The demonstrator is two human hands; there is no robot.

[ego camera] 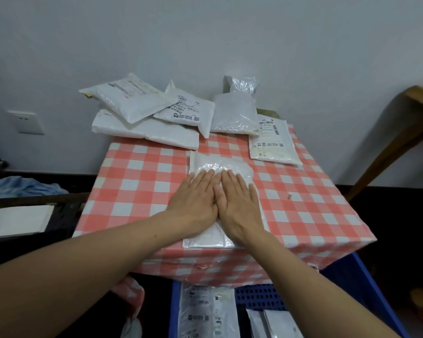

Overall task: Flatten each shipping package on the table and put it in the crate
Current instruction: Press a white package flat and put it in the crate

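1. A person's left hand (195,200) and right hand (241,206) are lying side by side at the centre of the frame. The thumbs are touching, and the fingers are straight and flat, gripping nothing.
2. Both palms are pressing down on a white shipping package (221,167) that is lying on the table (137,181). Its near edge is sitting right at the table's front edge, and its far end is puffing up a little beyond the fingertips.
3. A red and white checked cloth is covering the table, with bare cloth showing to the left and right of the hands.
4. Along the table's far edge, in the upper centre of the frame, a pile of white packages (142,103) is overlapping and hanging past the back left corner.
5. Right of the pile, a clear bubble package (235,115) is resting beside a labelled package (271,142), which is lying near the right edge.
6. At the bottom of the frame, a blue crate (352,284) is standing below the table's front edge. It is holding one flat package (205,311) at its left and more flat packages (274,323) at its right, with perforated floor showing between them.
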